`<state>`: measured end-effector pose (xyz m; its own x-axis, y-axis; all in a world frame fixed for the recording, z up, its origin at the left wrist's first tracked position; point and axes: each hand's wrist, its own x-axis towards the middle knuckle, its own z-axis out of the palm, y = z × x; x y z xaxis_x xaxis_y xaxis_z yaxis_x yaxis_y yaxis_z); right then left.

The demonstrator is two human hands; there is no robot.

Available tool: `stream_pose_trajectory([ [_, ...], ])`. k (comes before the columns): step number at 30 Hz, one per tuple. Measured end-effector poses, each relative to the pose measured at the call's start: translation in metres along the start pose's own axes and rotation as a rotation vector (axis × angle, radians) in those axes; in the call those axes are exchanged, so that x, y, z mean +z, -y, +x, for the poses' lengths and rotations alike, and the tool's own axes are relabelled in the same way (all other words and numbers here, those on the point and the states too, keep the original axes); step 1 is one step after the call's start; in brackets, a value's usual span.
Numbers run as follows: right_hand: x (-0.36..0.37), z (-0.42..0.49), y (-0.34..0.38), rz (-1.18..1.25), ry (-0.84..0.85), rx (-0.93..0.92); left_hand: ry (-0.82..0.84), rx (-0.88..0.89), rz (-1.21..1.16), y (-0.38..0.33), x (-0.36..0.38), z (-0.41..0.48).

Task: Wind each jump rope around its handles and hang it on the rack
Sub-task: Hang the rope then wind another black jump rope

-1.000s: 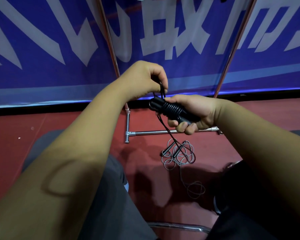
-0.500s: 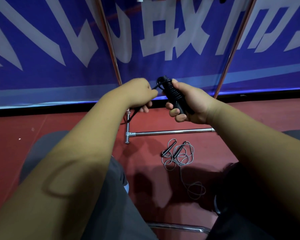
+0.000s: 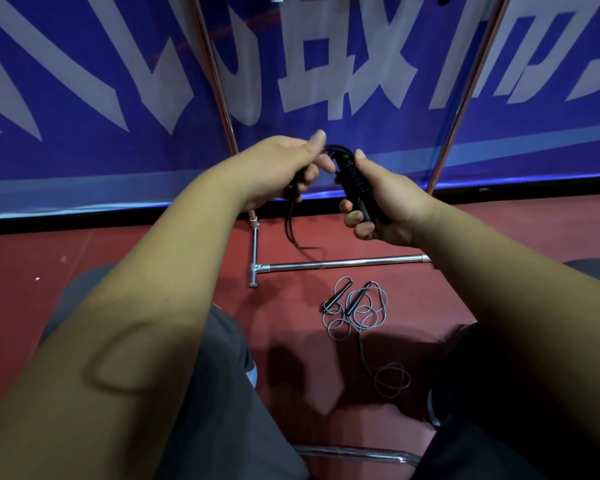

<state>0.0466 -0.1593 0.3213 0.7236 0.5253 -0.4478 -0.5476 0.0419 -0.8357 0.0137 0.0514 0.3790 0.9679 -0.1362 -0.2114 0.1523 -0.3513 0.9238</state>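
The black jump rope (image 3: 355,183) sits in the right hand (image 3: 387,206), whose grip is curled tight round the paired handles and the coils already laid on them. A second ago that bundle lies nearly level with the free cord dropping straight toward the floor (image 3: 118,265); now it is tipped up on end, held in the air in front of the blue banner (image 3: 84,98). The left hand (image 3: 281,168) has come down from above the bundle and in close beside its top end. Its grip is closed on the cord, thumb raised, though which fingers pinch it I cannot tell. Only a short loose tail (image 3: 293,233) dangles below that hand - far less slack than before, and it no longer reaches the floor. So the winding of this rope looks nearly done; what is probably left is a last turn or a tuck of the end, then hanging it on the rack (image 3: 343,263), whose chrome base bar lies on the floor just beyond. The grey jump rope (image 3: 355,311) lies where it lay, loose and unwound near that bar - it has yet to be wound.
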Motion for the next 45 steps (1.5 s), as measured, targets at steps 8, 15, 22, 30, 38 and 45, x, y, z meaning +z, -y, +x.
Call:
stream_pose_trajectory([
  [8,0.002,-0.007,0.006,0.046,0.087,-0.002,-0.055,-0.022,0.54,0.009,-0.008,-0.001],
  [15,0.002,-0.014,0.012,0.038,0.185,0.011,-0.039,-0.051,0.076,0.002,-0.003,0.003],
  [22,0.005,-0.014,0.009,-0.018,0.2,0.013,-0.139,-0.056,0.094,-0.005,-0.001,0.001],
  [30,0.001,-0.004,0.006,-0.109,-0.043,-0.068,-0.364,0.178,0.34,-0.009,0.004,-0.002],
  [38,0.005,-0.005,0.007,-0.028,0.03,-0.078,-0.321,0.006,0.204,-0.009,0.014,0.003],
  [45,0.008,-0.014,0.009,0.017,0.205,-0.034,-0.108,-0.019,0.123,0.001,0.006,0.005],
])
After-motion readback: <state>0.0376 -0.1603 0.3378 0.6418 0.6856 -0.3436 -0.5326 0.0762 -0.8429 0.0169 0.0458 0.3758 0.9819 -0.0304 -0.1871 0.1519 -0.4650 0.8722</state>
